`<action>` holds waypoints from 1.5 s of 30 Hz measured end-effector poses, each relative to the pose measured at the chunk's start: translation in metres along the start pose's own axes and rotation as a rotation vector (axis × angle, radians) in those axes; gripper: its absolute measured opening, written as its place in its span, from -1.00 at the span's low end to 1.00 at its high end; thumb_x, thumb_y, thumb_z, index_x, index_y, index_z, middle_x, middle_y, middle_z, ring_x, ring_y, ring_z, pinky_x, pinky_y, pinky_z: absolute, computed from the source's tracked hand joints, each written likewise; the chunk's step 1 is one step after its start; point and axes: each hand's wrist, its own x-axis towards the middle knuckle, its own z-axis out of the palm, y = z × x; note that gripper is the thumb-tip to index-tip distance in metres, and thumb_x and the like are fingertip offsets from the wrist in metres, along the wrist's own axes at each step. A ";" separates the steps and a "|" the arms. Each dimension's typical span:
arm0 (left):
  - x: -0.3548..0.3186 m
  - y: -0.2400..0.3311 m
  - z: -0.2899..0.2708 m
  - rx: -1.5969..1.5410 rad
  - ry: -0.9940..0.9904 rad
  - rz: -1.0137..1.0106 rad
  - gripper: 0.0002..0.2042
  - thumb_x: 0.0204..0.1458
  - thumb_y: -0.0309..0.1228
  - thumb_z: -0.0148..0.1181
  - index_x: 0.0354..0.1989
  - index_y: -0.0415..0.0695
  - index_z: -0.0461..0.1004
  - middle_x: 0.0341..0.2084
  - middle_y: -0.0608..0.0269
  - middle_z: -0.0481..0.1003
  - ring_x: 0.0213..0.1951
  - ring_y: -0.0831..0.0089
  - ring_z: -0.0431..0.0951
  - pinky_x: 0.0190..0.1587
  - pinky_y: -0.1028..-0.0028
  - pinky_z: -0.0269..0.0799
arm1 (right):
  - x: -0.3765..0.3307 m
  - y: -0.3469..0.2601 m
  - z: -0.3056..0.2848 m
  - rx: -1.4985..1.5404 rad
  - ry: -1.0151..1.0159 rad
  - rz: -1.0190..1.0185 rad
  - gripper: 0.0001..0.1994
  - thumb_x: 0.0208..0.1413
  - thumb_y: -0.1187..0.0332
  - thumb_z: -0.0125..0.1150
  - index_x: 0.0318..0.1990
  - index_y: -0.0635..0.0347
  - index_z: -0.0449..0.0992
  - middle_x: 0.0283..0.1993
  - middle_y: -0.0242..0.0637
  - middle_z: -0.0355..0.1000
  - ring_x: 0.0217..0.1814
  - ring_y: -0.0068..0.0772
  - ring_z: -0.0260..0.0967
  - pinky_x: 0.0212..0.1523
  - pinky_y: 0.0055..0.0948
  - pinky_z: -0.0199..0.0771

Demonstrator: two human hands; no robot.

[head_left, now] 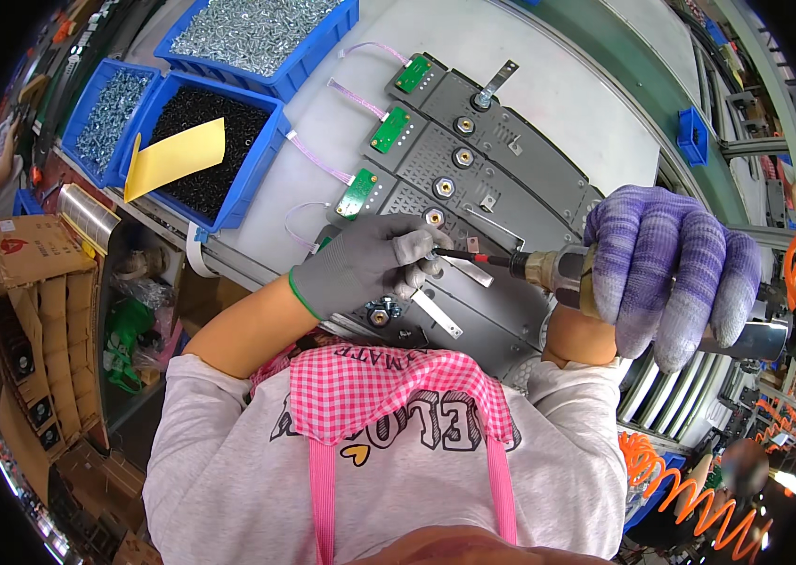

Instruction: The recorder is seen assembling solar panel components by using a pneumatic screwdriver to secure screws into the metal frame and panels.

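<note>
My left hand (360, 266), in a grey glove with a green cuff, has its thumb and fingers pinched together at the tip of a screwdriver bit. Whatever lies in that pinch is too small and covered to make out. In a purple and white glove, my right hand (671, 273) is wrapped round a power screwdriver (541, 269), its bit pointing left to the left fingertips. Beneath both hands lie several dark grey panels (520, 212) side by side, with brass-centred nuts (444, 187), metal strips (437, 314) and green circuit boards (357, 194) with thin cables.
At the upper left stand blue bins of silver screws (252, 33), smaller screws (113, 118) and black small parts (205, 122); a yellow card (177, 160) lies over the last. An open cardboard box (40, 311) is at left. Orange coiled hose (690, 499) hangs at lower right.
</note>
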 end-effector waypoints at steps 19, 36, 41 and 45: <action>0.070 0.052 0.016 1.047 0.132 0.304 -0.77 0.24 -0.30 0.07 -0.12 -0.20 0.53 -0.40 0.24 0.53 -0.49 0.48 0.54 -0.44 0.52 0.44 | -0.018 -0.058 -0.012 -0.281 -0.020 0.000 -0.78 0.33 0.23 0.07 -0.01 0.10 0.50 -0.22 -0.30 0.61 -0.36 -0.43 0.60 -0.22 -0.38 0.63; 0.160 0.076 0.000 1.930 0.114 0.643 -0.89 0.04 -0.43 0.20 -0.26 -0.10 0.47 -0.34 0.17 0.48 -0.20 0.15 0.52 -0.15 0.23 0.43 | -0.055 -0.068 -0.034 -0.449 0.348 0.006 -0.67 0.23 0.00 0.19 -0.08 0.03 0.54 -0.31 -0.38 0.60 -0.59 -0.64 0.49 -0.47 -0.58 0.53; 0.147 0.082 -0.020 1.982 0.199 0.560 -0.77 0.01 -0.35 0.24 -0.16 -0.06 0.46 -0.39 0.12 0.53 -0.22 0.13 0.55 -0.19 0.17 0.45 | -0.053 -0.053 -0.063 -0.371 0.254 0.051 -0.49 0.20 -0.17 0.13 0.06 0.03 0.49 -0.21 -0.33 0.57 -0.51 -0.58 0.51 -0.36 -0.45 0.49; 0.147 0.078 -0.014 2.014 0.264 0.543 -0.47 0.03 -0.37 0.26 0.22 0.06 0.32 -0.35 0.17 0.57 -0.21 0.15 0.54 -0.14 0.23 0.46 | -0.056 -0.026 -0.085 -0.141 0.254 0.019 -0.05 -0.12 -0.53 0.08 0.17 0.16 0.43 -0.12 -0.07 0.50 -0.39 -0.29 0.46 -0.38 -0.35 0.37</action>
